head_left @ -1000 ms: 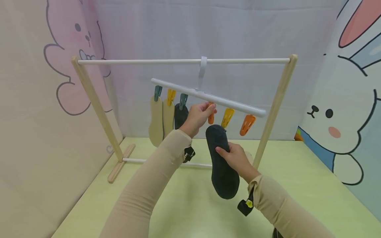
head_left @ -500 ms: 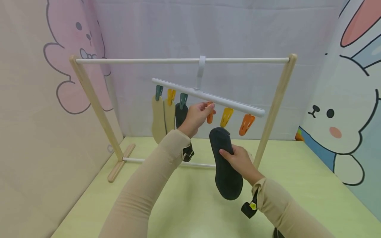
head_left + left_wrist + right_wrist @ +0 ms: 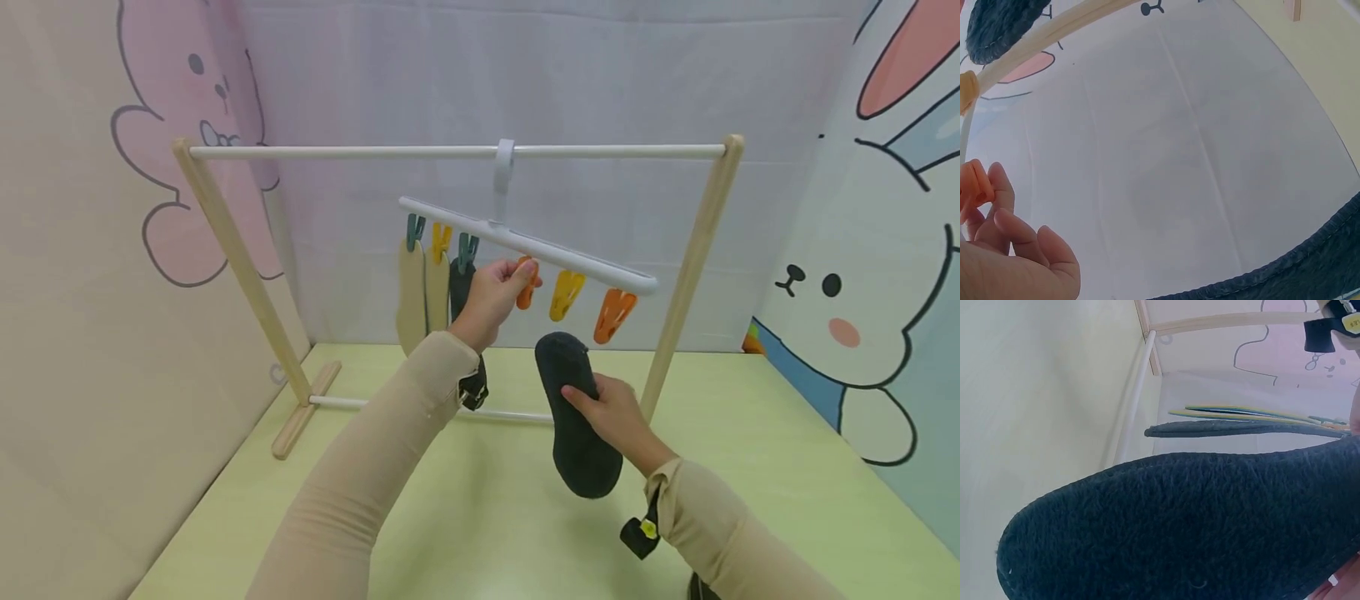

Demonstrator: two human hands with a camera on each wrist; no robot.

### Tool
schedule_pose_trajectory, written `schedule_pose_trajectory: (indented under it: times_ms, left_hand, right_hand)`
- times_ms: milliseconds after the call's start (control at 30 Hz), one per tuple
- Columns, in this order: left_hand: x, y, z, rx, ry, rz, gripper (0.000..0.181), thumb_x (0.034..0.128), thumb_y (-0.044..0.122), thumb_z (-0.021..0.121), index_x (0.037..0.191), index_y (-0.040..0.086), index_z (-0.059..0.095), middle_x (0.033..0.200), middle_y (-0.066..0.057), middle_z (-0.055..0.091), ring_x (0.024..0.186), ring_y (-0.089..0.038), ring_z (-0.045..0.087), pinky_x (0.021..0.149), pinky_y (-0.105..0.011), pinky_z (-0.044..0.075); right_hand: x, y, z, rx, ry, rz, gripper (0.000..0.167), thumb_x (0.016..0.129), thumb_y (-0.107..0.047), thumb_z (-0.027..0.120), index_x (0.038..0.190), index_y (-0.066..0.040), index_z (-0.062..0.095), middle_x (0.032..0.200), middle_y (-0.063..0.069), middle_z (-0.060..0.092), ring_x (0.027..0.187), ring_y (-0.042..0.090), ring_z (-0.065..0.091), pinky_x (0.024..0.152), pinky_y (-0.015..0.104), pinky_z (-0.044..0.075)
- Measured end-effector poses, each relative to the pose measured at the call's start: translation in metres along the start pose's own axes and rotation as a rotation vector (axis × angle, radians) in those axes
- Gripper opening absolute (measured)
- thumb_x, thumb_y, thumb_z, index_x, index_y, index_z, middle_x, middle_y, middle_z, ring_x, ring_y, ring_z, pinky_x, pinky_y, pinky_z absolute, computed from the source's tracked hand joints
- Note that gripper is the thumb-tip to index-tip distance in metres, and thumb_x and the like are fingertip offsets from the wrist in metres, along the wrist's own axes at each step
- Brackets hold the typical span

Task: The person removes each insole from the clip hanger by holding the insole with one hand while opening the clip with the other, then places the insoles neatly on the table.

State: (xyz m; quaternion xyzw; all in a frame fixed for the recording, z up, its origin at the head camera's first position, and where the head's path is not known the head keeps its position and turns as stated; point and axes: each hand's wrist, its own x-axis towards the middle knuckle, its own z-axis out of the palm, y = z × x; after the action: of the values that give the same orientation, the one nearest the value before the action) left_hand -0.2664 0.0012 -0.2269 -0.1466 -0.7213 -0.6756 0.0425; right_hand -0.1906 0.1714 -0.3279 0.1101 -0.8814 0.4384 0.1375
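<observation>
tilted dark insole [image 3: 576, 433] in the right grip [image 3: 617, 415]

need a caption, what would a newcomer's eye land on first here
Probably the dark insole held in the right grip, just right of center in the head view. Next, the white hanger slanting above it, one orange clip pinched in the left grip. A cartoon rabbit looms on the right wall.

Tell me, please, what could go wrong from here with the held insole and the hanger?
The held insole is on no clip; only the right grip supports it, so it might drop to the table. The hanger hangs by one hook, so the left grip, pinching an orange clip, could swing it, perhaps shaking the clipped insoles loose.
</observation>
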Motion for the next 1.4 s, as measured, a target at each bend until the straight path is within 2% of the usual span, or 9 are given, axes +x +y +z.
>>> schedule_pose_trajectory:
  times_ms: [100, 233, 333, 467, 633, 767, 933, 1233, 1400]
  left_hand:
    - [0.0, -0.001, -0.003, -0.003, 0.015, -0.007, 0.028, 0.0956, 0.025, 0.059, 0.094, -0.003, 0.062, 0.092, -0.012, 0.066, 0.074, -0.015, 0.051, 0.078, -0.032, 0.04]
    - [-0.001, -0.001, -0.006, -0.011, 0.025, -0.017, 0.029, 0.0962, 0.026, 0.058, 0.094, -0.002, 0.062, 0.092, -0.014, 0.066, 0.072, -0.014, 0.05, 0.074, -0.028, 0.039]
    - [-0.002, -0.001, -0.008, -0.031, 0.024, -0.018, 0.029, 0.097, 0.025, 0.056, 0.094, -0.003, 0.062, 0.09, -0.014, 0.065, 0.072, -0.013, 0.049, 0.074, -0.027, 0.038]
    - [-0.002, -0.002, -0.008, -0.061, 0.006, -0.02, 0.029, 0.0973, 0.026, 0.056, 0.093, -0.002, 0.061, 0.078, -0.006, 0.06, 0.068, -0.013, 0.046, 0.073, -0.028, 0.037]
    - [-0.003, -0.002, -0.008, -0.042, 0.003, -0.017, 0.028, 0.0979, 0.026, 0.055, 0.091, -0.001, 0.058, 0.072, -0.002, 0.053, 0.067, -0.013, 0.044, 0.071, -0.026, 0.036]
    - [-0.003, -0.001, -0.007, -0.038, 0.015, -0.018, 0.027, 0.0979, 0.024, 0.055, 0.093, -0.003, 0.058, 0.081, -0.009, 0.061, 0.069, -0.013, 0.048, 0.072, -0.026, 0.038]
    - [-0.003, -0.001, -0.006, -0.018, 0.009, -0.009, 0.029, 0.0979, 0.026, 0.055, 0.098, -0.003, 0.058, 0.096, -0.017, 0.067, 0.074, -0.013, 0.052, 0.072, -0.025, 0.04]
    - [-0.003, -0.002, -0.008, -0.024, 0.016, -0.013, 0.027, 0.0985, 0.025, 0.054, 0.094, -0.002, 0.057, 0.086, -0.01, 0.065, 0.069, -0.012, 0.05, 0.067, -0.023, 0.041]
    - [-0.002, -0.002, -0.008, -0.005, 0.017, -0.01, 0.026, 0.0988, 0.025, 0.054, 0.094, -0.001, 0.056, 0.092, -0.015, 0.067, 0.073, -0.013, 0.053, 0.07, -0.025, 0.041]
  right_hand:
    - [-0.001, 0.0, -0.001, -0.001, 0.001, -0.017, 0.019, 0.091, -0.01, 0.065, 0.081, 0.006, 0.062, 0.072, 0.014, 0.066, 0.066, 0.023, 0.061, 0.063, 0.036, 0.05]
    - [-0.003, 0.002, -0.003, 0.003, -0.007, -0.028, 0.02, 0.092, -0.012, 0.065, 0.085, 0.007, 0.064, 0.078, 0.016, 0.068, 0.072, 0.027, 0.065, 0.068, 0.039, 0.052]
    - [-0.005, 0.008, -0.004, 0.008, -0.005, -0.051, 0.025, 0.092, -0.018, 0.066, 0.085, 0.006, 0.065, 0.079, 0.015, 0.068, 0.073, 0.027, 0.065, 0.068, 0.04, 0.052]
    - [-0.01, 0.02, -0.009, 0.016, 0.024, -0.099, 0.033, 0.09, -0.028, 0.067, 0.08, 0.002, 0.065, 0.076, 0.011, 0.066, 0.069, 0.022, 0.063, 0.063, 0.038, 0.051]
    - [-0.015, 0.018, -0.017, -0.001, 0.001, -0.035, 0.023, 0.091, -0.017, 0.066, 0.083, 0.005, 0.064, 0.077, 0.013, 0.068, 0.07, 0.022, 0.064, 0.063, 0.035, 0.051]
    - [-0.017, 0.017, -0.02, -0.015, 0.0, 0.013, 0.018, 0.09, -0.009, 0.066, 0.082, 0.006, 0.063, 0.075, 0.013, 0.067, 0.068, 0.019, 0.061, 0.061, 0.032, 0.049]
    - [-0.019, 0.018, -0.023, -0.006, -0.02, 0.043, 0.019, 0.092, -0.01, 0.065, 0.083, 0.007, 0.062, 0.074, 0.013, 0.066, 0.068, 0.018, 0.059, 0.061, 0.033, 0.048]
    - [-0.02, 0.028, -0.026, 0.0, -0.101, 0.077, 0.025, 0.094, -0.014, 0.062, 0.094, 0.011, 0.063, 0.088, 0.019, 0.069, 0.084, 0.031, 0.066, 0.074, 0.043, 0.053]
    - [-0.02, 0.03, -0.03, 0.017, -0.157, 0.091, 0.024, 0.093, -0.015, 0.064, 0.085, 0.008, 0.064, 0.079, 0.013, 0.068, 0.074, 0.02, 0.062, 0.069, 0.036, 0.05]
